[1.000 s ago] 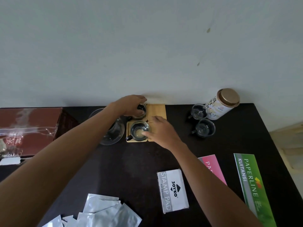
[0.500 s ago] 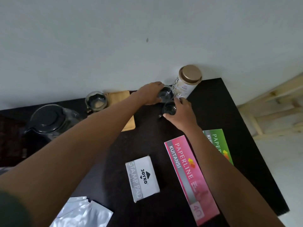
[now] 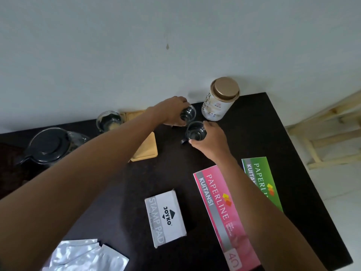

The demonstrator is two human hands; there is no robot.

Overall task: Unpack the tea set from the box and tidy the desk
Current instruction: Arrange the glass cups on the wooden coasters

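Nearest the camera, a heap of silver foil sachets (image 3: pixel 82 255) is seen at the front edge of the dark counter (image 3: pixel 304 173). Just beyond them a white and grey stamp pad box (image 3: pixel 165 217) lies flat, with a pink receipt book (image 3: pixel 222 214) to its right and a green receipt book (image 3: pixel 262 181) beyond that, partly covered by the right forearm.

Farther in, the right hand (image 3: pixel 212 138) is closed around a small glass cup (image 3: pixel 195 132) — the fingers are wrapped about its wall, and a dark handle projects toward the left. Just behind it, a second glass cup (image 3: pixel 188 114) is held in the grip of the left hand (image 3: pixel 172 112), the fingers being curled over its rim. Whether either cup is lifted off the counter cannot be told.

To the left, wooden coasters (image 3: pixel 145 149) are laid beneath the left forearm, and a third glass cup (image 3: pixel 109 121) stands at their far end. A glass teapot with a black lid (image 3: pixel 48 147) is set at the left edge. At the back, against the white wall (image 3: pixel 136 45), a tea canister with a gold lid (image 3: pixel 220 99) stands just beside the two held cups.
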